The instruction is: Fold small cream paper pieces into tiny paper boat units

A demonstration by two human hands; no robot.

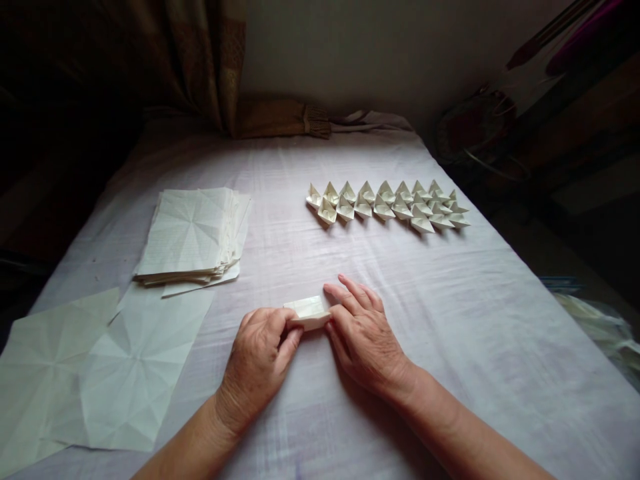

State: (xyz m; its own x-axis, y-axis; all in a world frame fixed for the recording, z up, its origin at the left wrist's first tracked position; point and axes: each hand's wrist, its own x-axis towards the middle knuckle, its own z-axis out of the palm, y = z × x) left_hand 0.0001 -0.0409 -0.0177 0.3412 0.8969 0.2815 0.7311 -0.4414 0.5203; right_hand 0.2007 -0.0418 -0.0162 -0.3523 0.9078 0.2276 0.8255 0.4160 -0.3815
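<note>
Between my two hands is a small folded piece of white paper [309, 309], low over the sheet-covered surface. My left hand [263, 357] pinches its left end between thumb and fingers. At its right end, my right hand [363, 337] grips the corner with thumb and index finger, while the other fingers stretch forward. The far flap of the folded paper stands up and its near edge is creased. Beyond my hands, on the right, several small folded paper boats [384, 208] stand close together in rows.
A stack of creased paper sheets [187, 230] lies left of my hands. Nearer, two large creased sheets, one a pale sheet [135, 367], overlap at the left. A pale bedsheet [280, 167] covers the surface. A brown curtain [200, 60] hangs at the back; a plastic bag [600, 327] sits beyond the right edge.
</note>
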